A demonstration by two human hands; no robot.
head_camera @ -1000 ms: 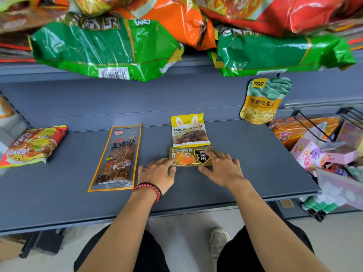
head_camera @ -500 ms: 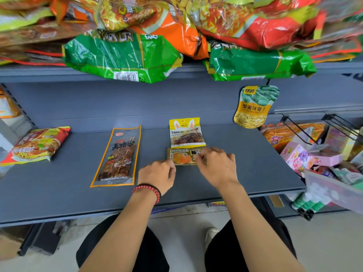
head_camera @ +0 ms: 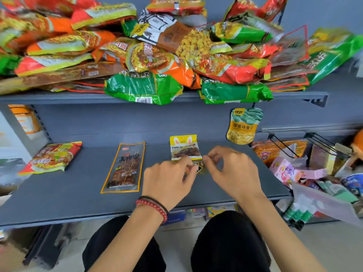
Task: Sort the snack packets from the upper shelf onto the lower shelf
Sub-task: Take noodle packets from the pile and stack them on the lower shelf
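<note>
Curled fingers [head_camera: 187, 163] of the left hand [head_camera: 169, 179] and right hand [head_camera: 233, 173] meet over a small dark glossy packet [head_camera: 200, 169] on the flat grey metal lower shelf [head_camera: 78, 197]. Blur hides whether either hand pinches it. Five packets sit on this shelf. The others are a yellow packet [head_camera: 184, 147] with rabbit ears reading "TANG M", a long clear packet [head_camera: 125, 167] edged orange, a crinkly red noodle bag [head_camera: 52, 158] and a yellow-green pouch [head_camera: 243, 125] against the back wall. The upper shelf [head_camera: 59, 98] holds a pile of shiny bags [head_camera: 157, 55].
</note>
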